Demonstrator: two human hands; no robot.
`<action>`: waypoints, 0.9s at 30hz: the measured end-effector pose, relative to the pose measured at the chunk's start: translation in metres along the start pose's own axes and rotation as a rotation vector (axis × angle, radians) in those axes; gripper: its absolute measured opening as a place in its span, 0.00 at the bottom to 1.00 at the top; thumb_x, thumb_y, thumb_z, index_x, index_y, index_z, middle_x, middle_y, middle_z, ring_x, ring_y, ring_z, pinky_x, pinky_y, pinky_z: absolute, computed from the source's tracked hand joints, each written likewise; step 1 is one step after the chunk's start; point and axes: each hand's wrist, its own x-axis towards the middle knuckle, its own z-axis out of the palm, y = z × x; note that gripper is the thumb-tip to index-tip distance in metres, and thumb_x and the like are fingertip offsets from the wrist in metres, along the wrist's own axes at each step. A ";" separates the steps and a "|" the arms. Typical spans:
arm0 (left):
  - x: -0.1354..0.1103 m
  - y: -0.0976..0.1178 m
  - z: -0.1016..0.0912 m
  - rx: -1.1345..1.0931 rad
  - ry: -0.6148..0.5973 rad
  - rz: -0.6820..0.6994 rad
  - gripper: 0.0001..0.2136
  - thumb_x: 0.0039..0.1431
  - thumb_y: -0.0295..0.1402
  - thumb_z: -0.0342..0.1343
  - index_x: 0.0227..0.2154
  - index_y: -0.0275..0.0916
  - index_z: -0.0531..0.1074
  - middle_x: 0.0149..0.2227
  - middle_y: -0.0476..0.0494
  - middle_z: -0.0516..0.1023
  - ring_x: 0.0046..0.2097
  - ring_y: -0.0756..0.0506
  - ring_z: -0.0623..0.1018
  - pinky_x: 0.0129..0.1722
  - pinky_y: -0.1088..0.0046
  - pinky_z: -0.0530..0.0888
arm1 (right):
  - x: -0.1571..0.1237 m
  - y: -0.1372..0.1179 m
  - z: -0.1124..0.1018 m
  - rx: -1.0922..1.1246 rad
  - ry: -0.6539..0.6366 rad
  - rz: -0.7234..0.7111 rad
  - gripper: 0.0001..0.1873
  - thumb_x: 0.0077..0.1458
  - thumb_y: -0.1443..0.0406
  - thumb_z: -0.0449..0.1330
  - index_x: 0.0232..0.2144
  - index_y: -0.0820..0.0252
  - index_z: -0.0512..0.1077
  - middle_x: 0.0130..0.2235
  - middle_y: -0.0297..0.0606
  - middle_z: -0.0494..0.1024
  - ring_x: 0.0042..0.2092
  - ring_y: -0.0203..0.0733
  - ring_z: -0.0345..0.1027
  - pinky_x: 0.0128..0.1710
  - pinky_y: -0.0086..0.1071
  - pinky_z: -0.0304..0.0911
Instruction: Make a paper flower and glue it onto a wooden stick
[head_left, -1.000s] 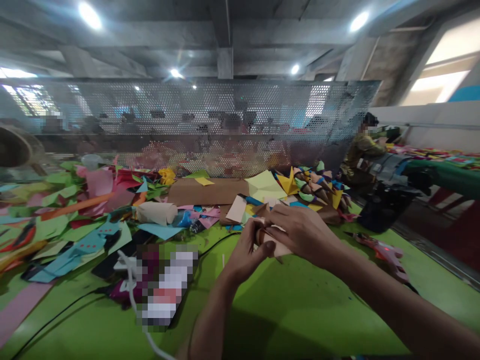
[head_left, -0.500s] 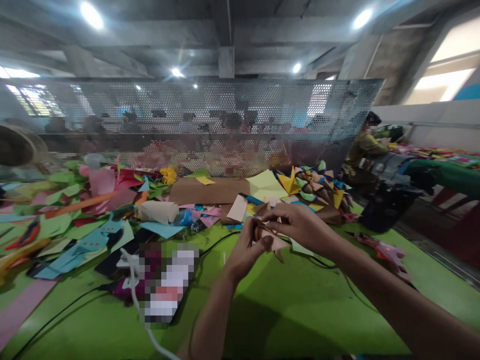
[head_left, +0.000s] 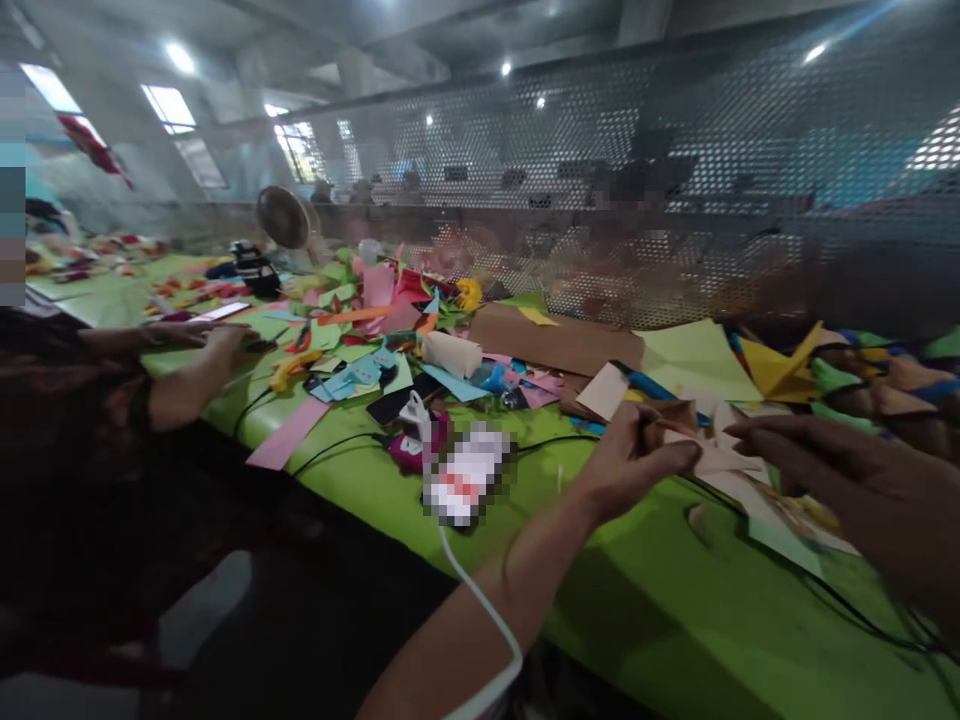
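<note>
My left hand (head_left: 637, 455) is closed on a folded beige felt-like piece (head_left: 679, 425), its thumb pressing the near side. Just to the right, my right hand (head_left: 847, 480) has its fingertips pinched together close to the piece. Whether something small is between those fingertips I cannot make out. Below and behind both hands lie pale beige sheets (head_left: 750, 495) and a light green sheet (head_left: 784, 545). Behind my left hand a beige rectangle (head_left: 602, 391) rests beside a blue pen-like stick (head_left: 652, 385).
A phone (head_left: 469, 475) and a purple plug block (head_left: 416, 445) with a white cable (head_left: 480, 600) lie left of my forearm. Colourful scraps (head_left: 375, 320) pile up behind. A yellow glue gun (head_left: 296, 370) and another person's arm (head_left: 199, 375) are at left. A perforated metal screen (head_left: 555, 170) stands behind.
The view has swung left, bringing a person at the left into sight. My right hand has drawn apart from my left, toward the right. The left hand keeps its hold on the beige piece.
</note>
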 end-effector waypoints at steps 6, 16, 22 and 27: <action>-0.006 0.005 0.000 0.134 0.128 0.026 0.14 0.57 0.39 0.60 0.39 0.41 0.61 0.39 0.48 0.64 0.42 0.46 0.67 0.45 0.67 0.68 | -0.008 -0.017 0.014 0.125 -0.040 0.178 0.18 0.57 0.44 0.57 0.40 0.41 0.77 0.36 0.39 0.80 0.32 0.46 0.74 0.26 0.35 0.69; -0.005 -0.006 0.000 0.194 0.152 0.117 0.13 0.62 0.41 0.55 0.42 0.41 0.61 0.39 0.48 0.64 0.43 0.46 0.67 0.46 0.68 0.67 | -0.020 -0.026 0.031 0.273 0.047 0.156 0.20 0.55 0.52 0.64 0.46 0.53 0.75 0.36 0.38 0.79 0.32 0.41 0.72 0.27 0.29 0.67; -0.006 -0.007 -0.001 0.147 0.069 0.140 0.15 0.63 0.45 0.53 0.42 0.42 0.60 0.40 0.48 0.64 0.42 0.46 0.67 0.45 0.69 0.67 | -0.023 -0.033 0.031 0.186 0.108 -0.002 0.09 0.58 0.60 0.62 0.40 0.57 0.77 0.34 0.36 0.79 0.30 0.37 0.70 0.29 0.28 0.65; -0.008 -0.004 -0.002 0.102 -0.021 0.157 0.17 0.62 0.47 0.54 0.43 0.42 0.59 0.40 0.48 0.65 0.42 0.46 0.67 0.44 0.70 0.67 | -0.026 -0.034 0.030 0.185 0.105 -0.033 0.09 0.59 0.62 0.62 0.41 0.58 0.77 0.37 0.37 0.81 0.33 0.38 0.72 0.32 0.29 0.66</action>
